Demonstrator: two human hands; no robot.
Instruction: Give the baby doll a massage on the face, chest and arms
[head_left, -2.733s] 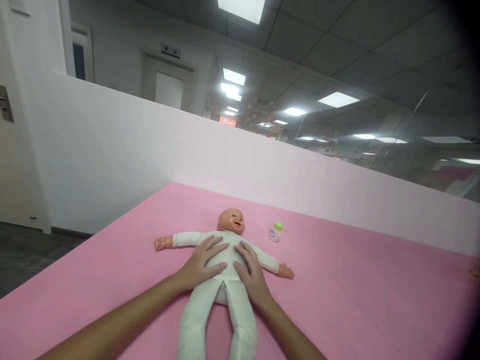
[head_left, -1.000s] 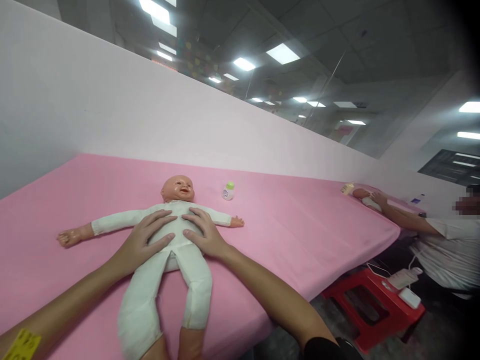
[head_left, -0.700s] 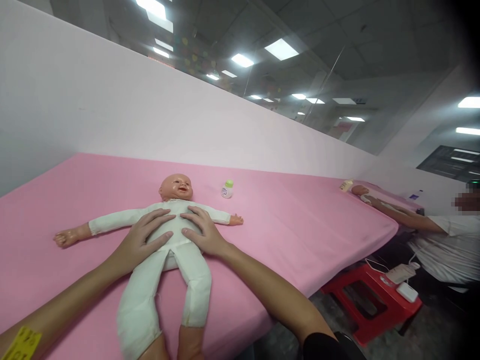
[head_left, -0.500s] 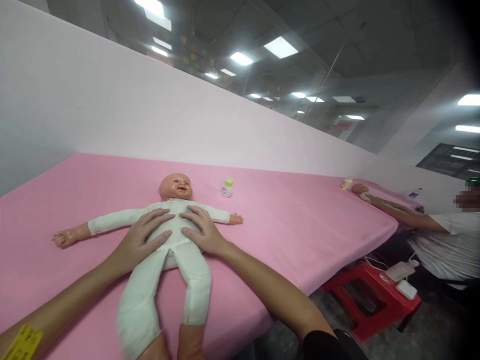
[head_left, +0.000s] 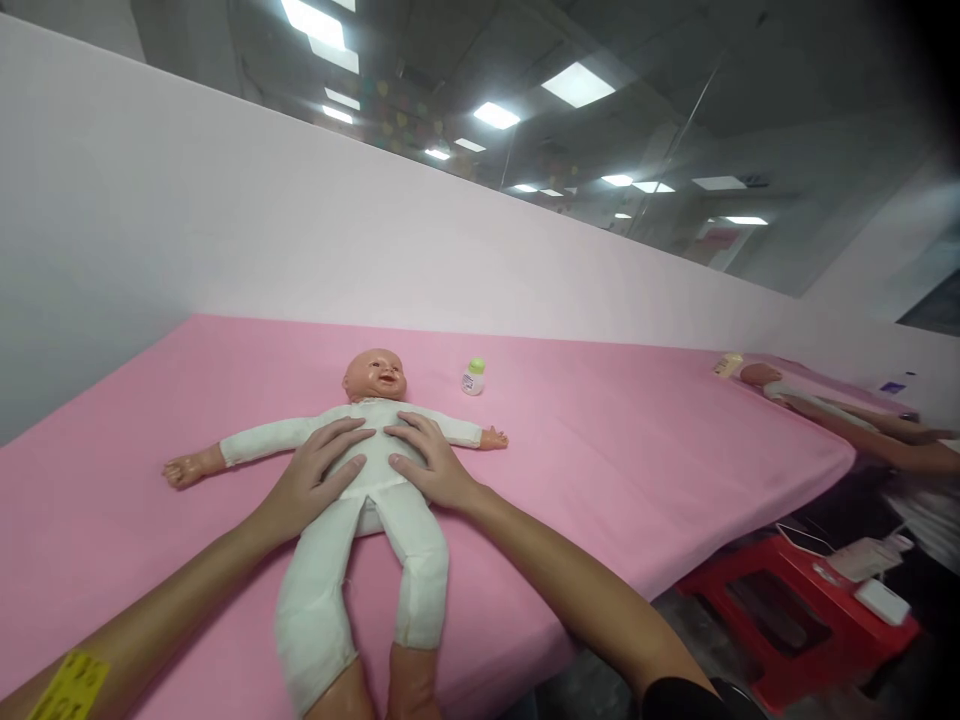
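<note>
Resting flat with fingers spread, the left hand [head_left: 311, 482] lies on the belly of a plastic baby doll in a white cloth suit [head_left: 360, 500], and the right hand [head_left: 431, 462] lies flat beside it on the doll's other flank; both palms are open, gripping nothing, their fingertips close together near the doll's chest but not overlapping. A yellow tag [head_left: 69, 686] sits on the left forearm, low beside the doll's legs. The doll lies on its back with arms stretched out to both sides and legs pointing toward the person, on a long pink padded table [head_left: 600, 450]. A small white bottle with a green cap [head_left: 472, 377] stands upright just past the doll's head, off to its right and apart from it. Behind the doll's head runs a pale partition wall [head_left: 300, 240]. Far to the right of the doll, another person's forearm [head_left: 862, 437] reaches onto the same table toward a second doll [head_left: 772, 382], and a red plastic stool [head_left: 795, 610] stands on the floor below.
</note>
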